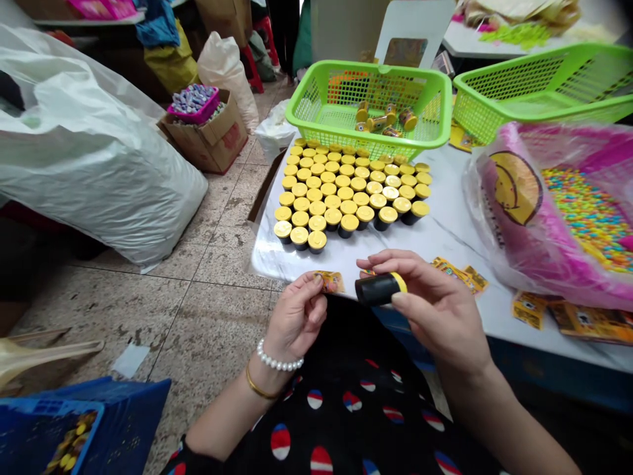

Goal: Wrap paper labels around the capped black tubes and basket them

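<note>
My right hand (435, 307) pinches a black cylindrical container with a yellow cap (380, 288) between thumb and fingers, just above the table edge. My left hand (297, 316) holds a small orange-yellow printed label (329, 282) by its edge, close to the container's capped end. Beyond both hands, several rows of matching yellow-capped black containers (336, 191) stand upright and tightly packed on a white marble-patterned table (445, 244). A few labelled containers (383, 119) lie inside a green plastic mesh basket (368, 99).
A second green basket (539, 86) sits at the right, beside a clear-wrapped pink bag of colourful sweets (558, 204). Printed labels (583, 316) lie near the table edge. On the tiled floor are a large white sack (93, 152), a cardboard box (208, 138) and a blue crate (84, 422).
</note>
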The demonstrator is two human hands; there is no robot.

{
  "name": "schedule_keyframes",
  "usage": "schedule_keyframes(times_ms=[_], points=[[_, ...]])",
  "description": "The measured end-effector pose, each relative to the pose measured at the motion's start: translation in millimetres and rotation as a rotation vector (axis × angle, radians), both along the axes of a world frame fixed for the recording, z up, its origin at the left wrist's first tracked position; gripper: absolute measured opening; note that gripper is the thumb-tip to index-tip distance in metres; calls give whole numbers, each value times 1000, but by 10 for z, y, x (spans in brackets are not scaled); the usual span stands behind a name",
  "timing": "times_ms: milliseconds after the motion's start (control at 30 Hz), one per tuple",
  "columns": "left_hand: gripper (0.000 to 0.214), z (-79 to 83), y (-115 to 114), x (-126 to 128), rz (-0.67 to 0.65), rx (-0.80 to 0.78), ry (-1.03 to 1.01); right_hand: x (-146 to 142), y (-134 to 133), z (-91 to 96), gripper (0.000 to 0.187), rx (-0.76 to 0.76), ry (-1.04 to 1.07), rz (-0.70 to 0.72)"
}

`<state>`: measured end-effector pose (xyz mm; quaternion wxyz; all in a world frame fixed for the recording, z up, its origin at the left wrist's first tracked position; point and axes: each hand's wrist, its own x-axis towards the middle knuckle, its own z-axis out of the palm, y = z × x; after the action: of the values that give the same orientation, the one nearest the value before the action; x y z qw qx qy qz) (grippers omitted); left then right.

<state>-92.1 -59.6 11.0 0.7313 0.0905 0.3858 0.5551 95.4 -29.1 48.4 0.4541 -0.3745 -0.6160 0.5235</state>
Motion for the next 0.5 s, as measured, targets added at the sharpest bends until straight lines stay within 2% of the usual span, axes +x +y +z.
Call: schedule_keyframes(times_ms=[133,267,367,500], points=[[24,7,21,4,-48,-16,-58,-13,50,-42,22,-186,82,49],[21,0,24,-1,-113,-9,-146,-91,25,-64,22,-259,34,50],[20,-11,26,-3,-118,16,-123,-112,-9,-37,20,-246,-23,44],[19,-11,33,18,-111,14,-55,-92,-38,18,21,-137,-165,16]])
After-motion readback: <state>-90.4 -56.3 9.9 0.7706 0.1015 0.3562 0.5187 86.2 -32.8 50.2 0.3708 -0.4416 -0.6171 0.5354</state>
